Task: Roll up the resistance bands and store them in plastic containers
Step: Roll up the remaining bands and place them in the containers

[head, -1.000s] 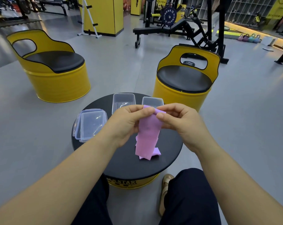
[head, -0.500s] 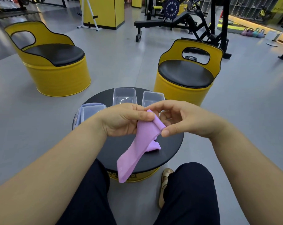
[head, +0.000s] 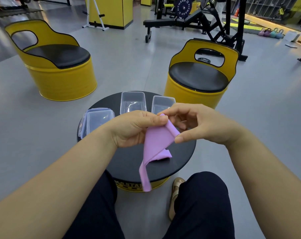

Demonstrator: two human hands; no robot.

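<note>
Head cam: looks fwd/down, close over round table [head: 125, 161].

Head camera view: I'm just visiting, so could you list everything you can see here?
resistance band: one, purple, held above the table, tail hanging down
purple piece: one, on the table; whether it is a separate band, cannot tell
open containers: two, clear, table's far edge
lids: stacked, clear, bluish rims, table's left side
table: one, black top, yellow base
barrel chairs: two, yellow, black seats, beyond the table
weight bench: one, black, far back
kettlebells: several, pastel, far right
legs: two, dark trousers, bottom
left hand, right hand: both pinch the band's top
</note>
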